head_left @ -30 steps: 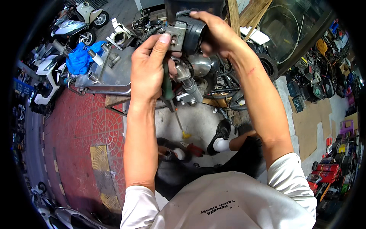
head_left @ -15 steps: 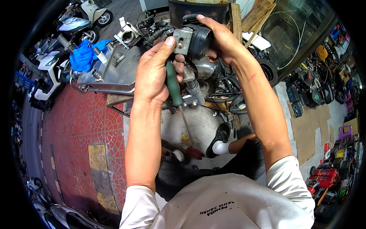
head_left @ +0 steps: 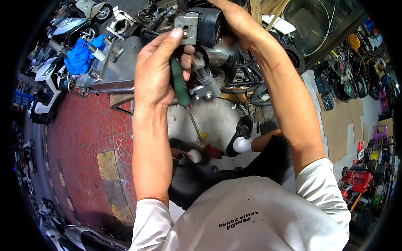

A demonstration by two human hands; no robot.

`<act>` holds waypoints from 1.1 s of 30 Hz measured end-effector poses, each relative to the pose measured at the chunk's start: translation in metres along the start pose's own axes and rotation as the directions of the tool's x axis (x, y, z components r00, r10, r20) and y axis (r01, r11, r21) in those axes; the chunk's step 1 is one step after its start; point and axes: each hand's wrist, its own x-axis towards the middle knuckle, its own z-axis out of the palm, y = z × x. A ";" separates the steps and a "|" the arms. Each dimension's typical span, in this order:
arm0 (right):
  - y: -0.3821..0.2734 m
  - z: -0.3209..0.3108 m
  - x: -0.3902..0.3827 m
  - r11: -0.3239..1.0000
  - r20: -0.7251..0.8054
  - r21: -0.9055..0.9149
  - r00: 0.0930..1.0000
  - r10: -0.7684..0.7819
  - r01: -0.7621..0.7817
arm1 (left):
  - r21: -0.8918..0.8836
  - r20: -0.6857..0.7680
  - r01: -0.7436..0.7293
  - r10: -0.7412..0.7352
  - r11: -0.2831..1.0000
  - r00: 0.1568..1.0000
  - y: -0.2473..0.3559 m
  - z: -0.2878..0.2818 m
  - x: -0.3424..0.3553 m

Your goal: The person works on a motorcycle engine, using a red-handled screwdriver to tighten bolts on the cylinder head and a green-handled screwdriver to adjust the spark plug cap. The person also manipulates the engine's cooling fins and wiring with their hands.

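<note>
Part point(head_left: 209, 27) higher in frame now, upper centre. Your left hand point(head_left: 155, 65) clamps bracket point(head_left: 191, 24), screwdriver point(head_left: 181, 88); right hand point(head_left: 239, 21) grip unclear. Steady bracket firmly.

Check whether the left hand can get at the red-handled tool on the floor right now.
Probably not: the left hand is full, holding the green-handled screwdriver and metal bracket, well above the red-handled tool.
</note>
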 end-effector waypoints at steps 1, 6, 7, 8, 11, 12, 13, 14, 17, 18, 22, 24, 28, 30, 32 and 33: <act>-0.001 -0.001 0.000 1.000 -0.006 -0.001 1.000 -0.002 0.002 | -0.014 0.001 0.001 -0.001 1.000 1.000 -0.001 -0.001 0.000; -0.002 -0.001 -0.002 1.000 0.010 -0.023 1.000 0.007 -0.007 | -0.107 0.001 0.056 -0.056 0.993 0.998 0.000 -0.006 0.000; -0.001 0.000 -0.002 0.999 -0.002 -0.036 1.000 0.009 -0.009 | -0.103 0.006 0.067 -0.066 0.992 0.998 0.000 -0.007 0.000; -0.001 0.000 -0.001 0.999 -0.020 -0.053 1.000 -0.007 0.006 | -0.102 0.015 0.070 -0.069 0.992 0.998 0.000 -0.007 0.000; 0.000 0.000 -0.001 0.994 -0.058 -0.102 0.998 -0.037 0.031 | -0.067 0.057 0.060 -0.056 0.996 0.997 0.001 -0.008 -0.001; 0.001 0.000 -0.001 0.993 -0.062 -0.117 0.998 -0.033 0.026 | -0.050 0.074 0.052 -0.049 0.997 0.996 0.001 -0.008 -0.001; 0.000 0.000 -0.002 0.991 -0.066 -0.133 0.997 -0.030 0.021 | -0.049 0.065 0.052 -0.048 0.997 0.997 0.001 -0.009 -0.001; 0.000 0.000 -0.003 0.984 -0.069 -0.176 0.997 -0.025 0.013 | -0.048 0.056 0.050 -0.047 0.998 0.997 0.001 -0.009 -0.001; -0.002 0.000 -0.008 0.964 -0.083 -0.266 0.996 -0.022 -0.001 | -0.001 0.040 0.026 -0.026 1.000 0.999 -0.001 -0.011 -0.002; -0.003 0.002 -0.010 0.962 -0.088 -0.272 0.996 -0.030 0.005 | 0.020 0.057 -0.006 0.005 1.000 0.998 -0.002 -0.012 -0.002; -0.007 0.008 -0.017 0.902 -0.134 -0.426 0.981 -0.141 0.072 | 0.015 0.051 0.018 -0.019 1.000 0.999 -0.003 -0.014 -0.003; -0.009 0.009 -0.020 0.843 -0.175 -0.535 0.970 -0.171 0.052 | 0.029 0.060 0.027 -0.029 0.999 0.998 -0.002 -0.014 -0.003; -0.007 0.004 -0.019 0.818 -0.136 -0.571 0.975 -0.177 0.069 | 0.039 0.053 0.049 -0.051 0.998 0.997 0.001 -0.014 -0.004; -0.001 0.000 -0.014 0.827 -0.123 -0.552 0.971 -0.205 0.105 | 0.046 0.043 0.059 -0.061 0.997 0.997 0.001 -0.015 -0.004; 0.007 -0.003 -0.005 0.619 0.001 -0.683 0.848 -0.529 0.387 | 0.073 0.036 0.103 -0.106 0.992 0.994 -0.001 -0.017 -0.003; 0.011 -0.006 -0.001 0.704 -0.102 -0.684 0.930 -0.354 0.193 | 0.075 0.036 0.092 -0.095 0.993 0.995 -0.002 -0.019 -0.003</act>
